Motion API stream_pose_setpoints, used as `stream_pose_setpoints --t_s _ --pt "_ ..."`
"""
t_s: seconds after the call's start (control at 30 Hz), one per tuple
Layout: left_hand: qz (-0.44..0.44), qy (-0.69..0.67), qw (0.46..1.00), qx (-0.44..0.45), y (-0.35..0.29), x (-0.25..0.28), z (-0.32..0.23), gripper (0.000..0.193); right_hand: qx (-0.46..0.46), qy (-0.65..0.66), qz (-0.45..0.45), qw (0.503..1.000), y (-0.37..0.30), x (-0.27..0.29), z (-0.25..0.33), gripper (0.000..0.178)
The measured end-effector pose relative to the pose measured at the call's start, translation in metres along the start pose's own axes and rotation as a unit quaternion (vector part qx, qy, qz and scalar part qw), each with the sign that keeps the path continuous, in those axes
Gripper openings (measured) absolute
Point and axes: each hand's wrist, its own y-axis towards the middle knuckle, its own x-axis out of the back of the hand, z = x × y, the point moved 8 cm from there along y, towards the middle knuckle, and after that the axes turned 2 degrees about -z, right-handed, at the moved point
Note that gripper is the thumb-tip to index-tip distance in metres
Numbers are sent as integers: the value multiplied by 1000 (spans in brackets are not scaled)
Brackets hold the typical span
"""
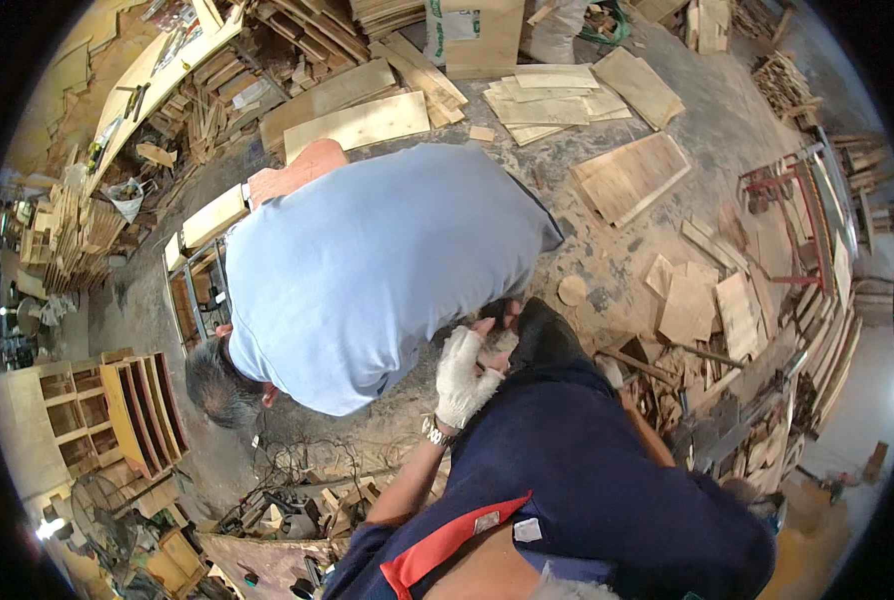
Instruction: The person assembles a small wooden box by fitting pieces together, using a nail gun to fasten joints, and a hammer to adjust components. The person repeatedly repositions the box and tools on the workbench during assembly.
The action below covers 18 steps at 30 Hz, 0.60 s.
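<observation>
My left hand (465, 382) wears a white glove with bare fingertips, and a watch circles the wrist. It is beside my dark trouser knee (547, 335), fingers loosely bent and apart, with nothing plainly held. Just beyond it bends a co-worker in a light-blue shirt (377, 270). My right hand (610, 373) shows only as a pale patch past the other side of my dark-blue clothing; its fingers are hidden. The co-worker's arm (297, 172) reaches left, close to a pale wooden block (215, 217) by a metal frame (195, 300).
Flat boards (631, 178) and thin sheets (552, 98) lie on the dusty floor ahead. Offcuts (689, 305) and a red metal frame (802, 225) stand right. A wooden shelf unit (145, 415) and a fan (102, 505) are left. Scrap wood and cables lie near my left arm.
</observation>
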Motion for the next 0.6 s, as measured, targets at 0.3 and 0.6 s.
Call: stream_pose_setpoints --t_s 0.3,0.6 --pt "3 -48 998 33 179 -86 -39 64 -62 -148 8 987 94 109 32 47" --pt "-128 -33 976 172 368 -145 10 61 -83 -153 -19 985 237 323 110 46"
